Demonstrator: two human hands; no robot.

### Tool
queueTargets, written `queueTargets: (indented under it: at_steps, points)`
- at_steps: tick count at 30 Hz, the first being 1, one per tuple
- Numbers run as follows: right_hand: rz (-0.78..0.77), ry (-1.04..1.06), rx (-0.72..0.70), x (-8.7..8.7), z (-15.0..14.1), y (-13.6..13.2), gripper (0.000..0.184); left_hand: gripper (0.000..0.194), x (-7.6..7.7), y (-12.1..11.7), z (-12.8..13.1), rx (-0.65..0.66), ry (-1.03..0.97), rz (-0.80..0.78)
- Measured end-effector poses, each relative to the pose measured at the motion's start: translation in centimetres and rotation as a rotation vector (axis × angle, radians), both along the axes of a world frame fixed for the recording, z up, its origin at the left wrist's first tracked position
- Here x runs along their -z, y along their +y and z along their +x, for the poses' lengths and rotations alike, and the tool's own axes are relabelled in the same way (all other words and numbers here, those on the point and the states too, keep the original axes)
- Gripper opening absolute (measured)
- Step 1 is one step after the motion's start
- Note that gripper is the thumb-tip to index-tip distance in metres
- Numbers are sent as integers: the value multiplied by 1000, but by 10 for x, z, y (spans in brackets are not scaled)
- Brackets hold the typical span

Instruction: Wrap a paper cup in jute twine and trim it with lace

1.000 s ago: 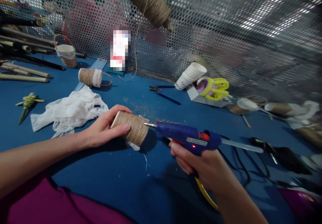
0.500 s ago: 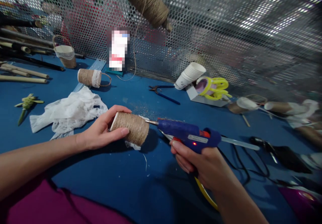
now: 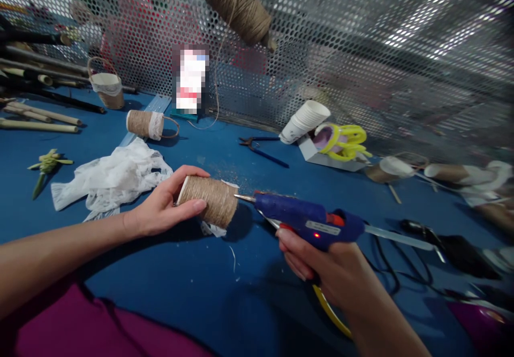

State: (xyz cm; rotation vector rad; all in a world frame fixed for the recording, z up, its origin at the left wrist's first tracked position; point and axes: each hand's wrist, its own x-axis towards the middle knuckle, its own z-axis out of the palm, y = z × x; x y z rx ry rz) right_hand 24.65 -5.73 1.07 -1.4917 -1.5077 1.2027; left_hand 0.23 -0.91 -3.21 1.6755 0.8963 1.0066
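A paper cup wrapped in brown twine (image 3: 214, 199) lies on its side in my left hand (image 3: 164, 205), its base turned to the right. My thumb presses on the near side, and the other fingers are mostly hidden behind it. My right hand (image 3: 321, 260) grips a blue glue gun (image 3: 297, 212) with its red light lit and a clear glue stick out of the back. The metal nozzle points left, at the right rim of the twine; whether it touches I cannot tell. A scrap of white lace (image 3: 214, 229) shows beneath the cup.
White lace (image 3: 114, 172) lies left on the blue table (image 3: 193, 303). Behind are two twine-covered baskets (image 3: 144, 124), pliers (image 3: 263, 151), stacked paper cups (image 3: 304, 121) and a phone (image 3: 191, 81). A twine spool (image 3: 236, 6) hangs on the mesh. Black cables (image 3: 401, 260) run on the right.
The glue gun has shifted slightly right and its back end has dropped a little. The twine-wrapped cup stays in my left hand, nearly still.
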Motion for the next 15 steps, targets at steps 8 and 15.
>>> queueTargets:
  at_steps: [8,15]
  points:
    - [-51,58,29,0,1,3,28,37,2,1,-2,24,54,92]
    - [-38,7,-17,3,4,5,29,36,3,0,-2,15,58,128]
